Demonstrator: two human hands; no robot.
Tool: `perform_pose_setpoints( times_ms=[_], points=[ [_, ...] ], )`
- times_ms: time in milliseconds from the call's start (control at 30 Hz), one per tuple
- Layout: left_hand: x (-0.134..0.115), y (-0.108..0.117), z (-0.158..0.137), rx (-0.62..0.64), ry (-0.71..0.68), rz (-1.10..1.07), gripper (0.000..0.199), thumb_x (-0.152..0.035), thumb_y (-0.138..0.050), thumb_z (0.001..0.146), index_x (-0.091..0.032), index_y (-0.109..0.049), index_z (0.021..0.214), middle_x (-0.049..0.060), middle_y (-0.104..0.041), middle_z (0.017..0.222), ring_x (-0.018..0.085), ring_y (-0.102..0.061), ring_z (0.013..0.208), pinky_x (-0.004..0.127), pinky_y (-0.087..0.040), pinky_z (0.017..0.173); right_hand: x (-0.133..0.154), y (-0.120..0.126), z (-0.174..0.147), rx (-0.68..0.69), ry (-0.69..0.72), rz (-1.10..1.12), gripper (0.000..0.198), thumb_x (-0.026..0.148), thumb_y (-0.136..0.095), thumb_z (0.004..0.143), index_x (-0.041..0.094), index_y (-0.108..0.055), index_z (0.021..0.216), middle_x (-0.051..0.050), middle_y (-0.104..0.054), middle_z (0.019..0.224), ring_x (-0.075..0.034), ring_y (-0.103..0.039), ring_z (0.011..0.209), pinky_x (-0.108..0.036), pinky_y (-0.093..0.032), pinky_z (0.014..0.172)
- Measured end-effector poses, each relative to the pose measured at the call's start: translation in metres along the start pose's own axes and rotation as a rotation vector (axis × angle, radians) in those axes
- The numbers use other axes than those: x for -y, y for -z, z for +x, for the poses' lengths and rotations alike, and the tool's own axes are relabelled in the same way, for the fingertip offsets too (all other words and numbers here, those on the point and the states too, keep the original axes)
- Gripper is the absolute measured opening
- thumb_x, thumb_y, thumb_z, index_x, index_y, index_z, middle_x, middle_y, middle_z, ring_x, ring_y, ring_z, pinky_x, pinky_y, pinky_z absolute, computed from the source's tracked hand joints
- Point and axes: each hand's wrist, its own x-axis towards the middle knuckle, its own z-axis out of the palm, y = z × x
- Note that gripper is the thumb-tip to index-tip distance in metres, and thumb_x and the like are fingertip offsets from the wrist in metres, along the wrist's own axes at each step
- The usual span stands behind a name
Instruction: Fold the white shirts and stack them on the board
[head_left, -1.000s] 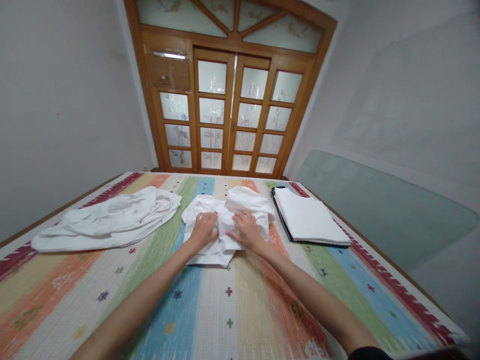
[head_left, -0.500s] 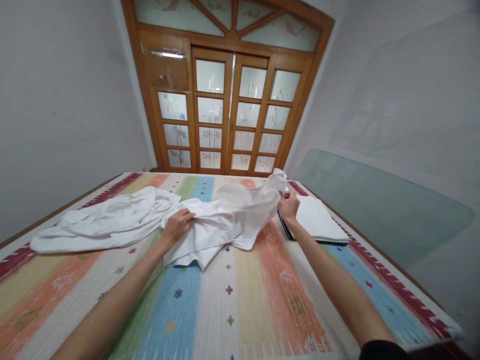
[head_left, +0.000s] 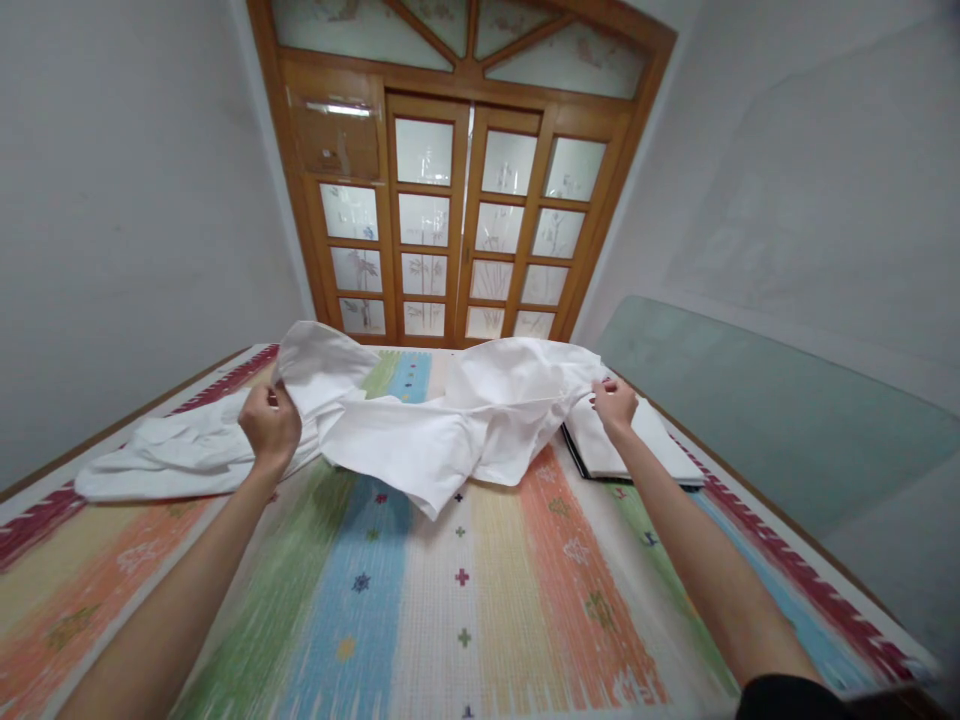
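Observation:
A thin white garment [head_left: 409, 440] is stretched between my two hands above the middle of the table, its lower edge hanging in loose points. My left hand [head_left: 271, 425] is closed on its left part, where a flap of cloth stands up behind the fingers. Pinched at the garment's right end is my right hand [head_left: 615, 403], near the folded stack. Folds hide the garment's exact shape. Behind and beside my left hand lies a crumpled pile of white cloth [head_left: 169, 455].
A folded stack of white and black cloth [head_left: 664, 455] lies at the right. Under everything is a table with a striped, patterned cover [head_left: 435, 620]. Walls flank it, a greenish glass panel [head_left: 765, 400] leans at the right, and wooden glazed doors [head_left: 465, 230] stand beyond.
My left hand has moved left, and my right hand slightly right. The garment is now spread wider between them, with its left part lifted.

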Motion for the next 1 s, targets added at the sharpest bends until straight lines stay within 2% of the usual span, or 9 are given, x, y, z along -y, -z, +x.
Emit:
perform_pose_setpoints(
  times_ms=[133, 233, 367, 433, 533, 633, 767, 867, 1000],
  points=[
    [0.025, -0.003, -0.009, 0.301, 0.053, 0.112, 0.018, -0.031, -0.047, 0.084, -0.018, -0.06, 0.087, 0.006, -0.063, 0.074, 0.025, -0.061, 0.079, 0.032, -0.044, 0.07, 0.016, 0.002, -0.02, 0.021, 0.107, -0.031, 0.026, 0.043, -0.047, 0.083, 0.021, -0.05, 0.068, -0.006, -0.061, 0.07, -0.02, -0.053, 0.064, -0.034, -0.041, 0.07],
    [0.032, -0.008, -0.013, 0.515, 0.105, 0.183, 0.017, -0.028, -0.054, 0.078, -0.018, -0.063, 0.088, 0.011, -0.068, 0.083, 0.03, -0.063, 0.09, 0.034, -0.046, 0.073, 0.034, 0.004, -0.048, 0.292, 0.435, 0.052, 0.026, 0.041, -0.046, 0.086, 0.021, -0.053, 0.071, -0.003, -0.06, 0.068, -0.017, -0.052, 0.058, -0.029, -0.04, 0.064],
    [0.031, -0.012, -0.006, 0.568, 0.095, 0.245, 0.011, -0.022, -0.051, 0.078, -0.017, -0.06, 0.074, 0.013, -0.07, 0.088, 0.03, -0.063, 0.092, 0.033, -0.045, 0.075, 0.048, 0.006, -0.088, 0.692, 0.923, 0.065, 0.021, 0.037, -0.052, 0.085, 0.019, -0.061, 0.086, -0.005, -0.064, 0.079, -0.014, -0.055, 0.06, -0.025, -0.039, 0.06],
    [0.034, -0.013, 0.002, 0.522, 0.121, 0.215, 0.015, -0.019, -0.046, 0.08, -0.017, -0.058, 0.072, 0.012, -0.07, 0.087, 0.028, -0.064, 0.091, 0.031, -0.046, 0.073, 0.049, 0.006, -0.106, 0.795, 1.053, 0.016, 0.026, 0.041, -0.056, 0.082, 0.019, -0.063, 0.095, -0.007, -0.066, 0.092, -0.016, -0.059, 0.066, -0.025, -0.039, 0.061],
    [0.045, -0.016, 0.011, 0.414, 0.099, 0.055, 0.014, -0.02, -0.049, 0.078, -0.016, -0.061, 0.085, 0.01, -0.071, 0.091, 0.027, -0.064, 0.094, 0.032, -0.048, 0.074, 0.049, 0.002, -0.131, 0.911, 1.095, -0.089, 0.039, 0.052, -0.059, 0.081, 0.02, -0.064, 0.102, -0.008, -0.066, 0.101, -0.018, -0.062, 0.073, -0.026, -0.04, 0.063],
    [0.051, -0.022, 0.005, 0.379, 0.093, -0.041, 0.034, -0.03, -0.056, 0.078, -0.014, -0.06, 0.107, 0.014, -0.071, 0.098, 0.03, -0.066, 0.09, 0.038, -0.05, 0.074, 0.053, -0.003, -0.153, 0.979, 1.081, -0.184, 0.041, 0.055, -0.057, 0.085, 0.021, -0.063, 0.107, -0.009, -0.065, 0.103, -0.02, -0.063, 0.077, -0.027, -0.04, 0.063],
    [0.036, -0.028, -0.033, 0.666, -0.096, -0.06, 0.065, -0.048, -0.052, 0.082, -0.015, -0.044, 0.138, 0.02, -0.062, 0.126, 0.032, -0.065, 0.103, 0.043, -0.051, 0.084, 0.07, -0.014, -0.178, 0.977, 1.072, -0.219, 0.035, 0.048, -0.051, 0.091, 0.02, -0.06, 0.11, -0.009, -0.065, 0.104, -0.019, -0.063, 0.078, -0.026, -0.039, 0.062],
    [0.016, -0.026, -0.064, 0.85, -0.398, -0.073, 0.081, -0.059, -0.05, 0.083, -0.018, -0.028, 0.149, 0.017, -0.033, 0.153, 0.032, -0.037, 0.137, 0.045, -0.039, 0.106, 0.085, -0.026, -0.191, 0.918, 1.023, -0.238, 0.034, 0.046, -0.05, 0.093, 0.017, -0.059, 0.108, -0.009, -0.066, 0.1, -0.019, -0.063, 0.077, -0.026, -0.037, 0.06],
    [0.0, -0.019, -0.081, 0.99, -0.554, -0.01, 0.091, -0.067, -0.053, 0.079, -0.019, -0.023, 0.151, 0.016, -0.007, 0.16, 0.034, -0.019, 0.144, 0.048, -0.028, 0.113, 0.104, -0.041, -0.198, 0.907, 1.018, -0.23, 0.023, 0.035, -0.05, 0.093, 0.018, -0.06, 0.105, -0.007, -0.068, 0.092, -0.018, -0.062, 0.074, -0.026, -0.033, 0.058]
  ],
)
